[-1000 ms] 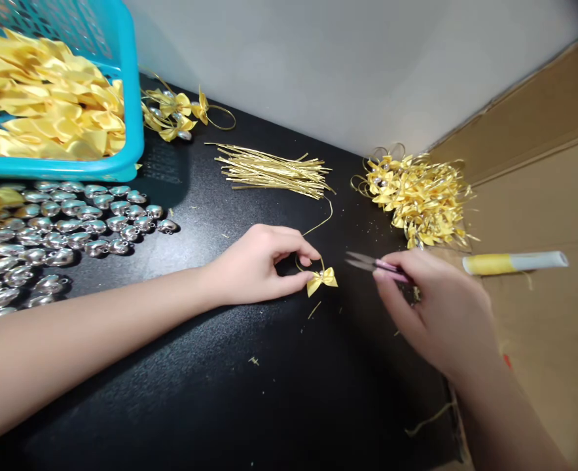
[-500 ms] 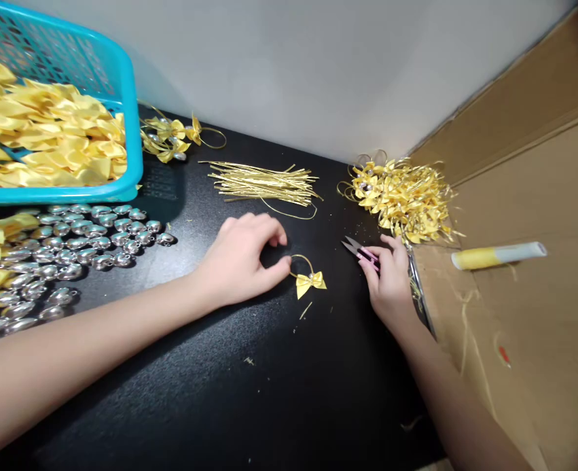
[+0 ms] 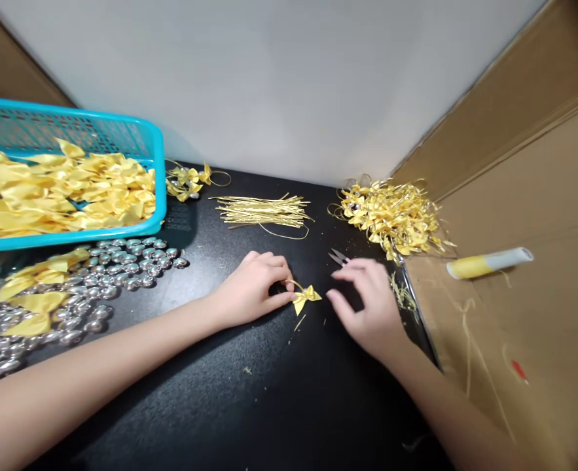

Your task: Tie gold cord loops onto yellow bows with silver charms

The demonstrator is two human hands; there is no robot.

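Note:
My left hand [image 3: 262,288] pinches the gold cord loop of a small yellow ribbon bow [image 3: 307,298] at the middle of the black table. The bow lies to the right of its fingertips. Over to the right, my right hand [image 3: 370,304] hovers with thumb and fingers apart, holding nothing. Just beyond its fingers lie small thread snips [image 3: 340,257] with pink handles, partly hidden by the hand. A short gold offcut [image 3: 300,322] rests below the bow.
A turquoise basket [image 3: 160,190] of yellow bows stands at the left. Silver beads [image 3: 131,268] spread in front of it. Gold cords [image 3: 264,211] lie at the back centre, finished bows [image 3: 391,212] at the back right. A yellow-and-white tube [image 3: 489,263] rests on cardboard at the right.
My right hand has let go of the snips and moved left toward the bow. My left fingers have closed on the bow's loop. The camera view has shifted.

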